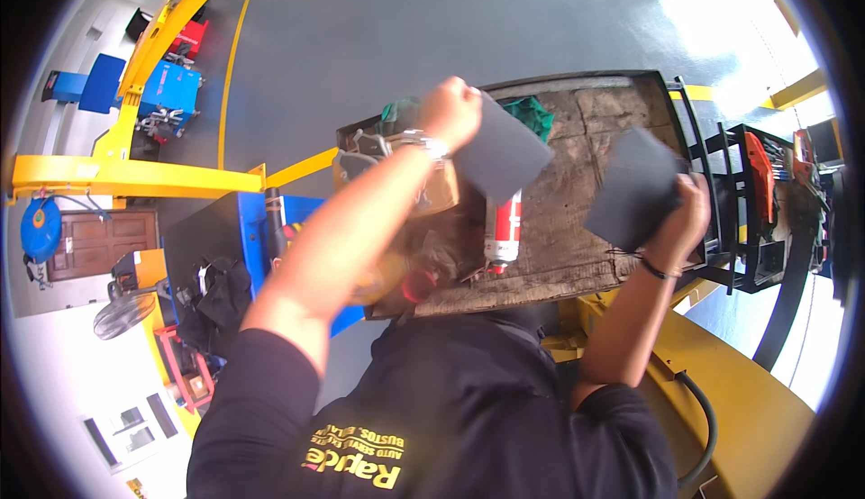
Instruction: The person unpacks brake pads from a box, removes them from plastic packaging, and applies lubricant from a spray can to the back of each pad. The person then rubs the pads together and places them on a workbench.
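My left hand (pixel 453 113) grips one corner of a flat dark grey sheet (pixel 503 152), which looks like sandpaper. In my right hand (pixel 687 214) is a second dark grey sheet (pixel 633 188) of the same kind, held by its lower right edge and blurred by motion. Both sheets are raised over a worn wooden cart top (pixel 577 269) and stand apart from each other. Below the left sheet, a red and white spray can (pixel 502 238) lies on the wood, its far end covered by the sheet.
Green cloth (pixel 538 119) lies at the cart's far side. Bottles and a brownish container (pixel 440 189) crowd its left end, partly behind my left forearm. A black rack with tools (pixel 759 184) stands at the right. Yellow lift parts (pixel 721 373) are close by my right arm.
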Demonstrator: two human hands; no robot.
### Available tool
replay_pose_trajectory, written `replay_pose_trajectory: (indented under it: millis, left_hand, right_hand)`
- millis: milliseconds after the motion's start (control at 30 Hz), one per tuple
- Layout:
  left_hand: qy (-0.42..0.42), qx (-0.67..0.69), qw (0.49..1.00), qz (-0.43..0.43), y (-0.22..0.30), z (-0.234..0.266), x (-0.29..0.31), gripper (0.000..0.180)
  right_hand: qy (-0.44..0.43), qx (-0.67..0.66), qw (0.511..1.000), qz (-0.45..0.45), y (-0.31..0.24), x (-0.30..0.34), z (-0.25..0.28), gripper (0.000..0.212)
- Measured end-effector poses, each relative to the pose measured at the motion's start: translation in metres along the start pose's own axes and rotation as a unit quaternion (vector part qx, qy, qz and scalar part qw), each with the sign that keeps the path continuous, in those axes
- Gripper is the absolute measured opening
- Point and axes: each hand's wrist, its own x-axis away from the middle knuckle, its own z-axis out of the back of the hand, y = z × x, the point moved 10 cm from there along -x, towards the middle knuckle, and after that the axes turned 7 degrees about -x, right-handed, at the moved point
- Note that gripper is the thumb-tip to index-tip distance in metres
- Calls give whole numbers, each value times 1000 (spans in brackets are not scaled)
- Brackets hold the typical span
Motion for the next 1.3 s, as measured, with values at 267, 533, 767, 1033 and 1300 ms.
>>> replay_pose_trajectory:
  millis: [267,533,767,1033,1300]
  left_hand:
    - [-90,-80,985,-121,68,-92,9,36]
    - [-330,-223,881,-258,9,-57,192,90]
    - [-184,-171,923,-290,10,-61,185,58]
    - [-36,174,941,-288,145,35,80,50]
    - [-7,173,933,-315,264,-144,-57,48]
  right_hand:
    - [-117,-101,983,-98,67,37,-19,5]
    - [16,-127,988,-85,63,-8,69,9]
    - [110,-130,985,-34,33,-23,97,22]
    - [178,-216,958,60,5,-19,146,25]
    - [219,-301,928,2,18,38,109,20]
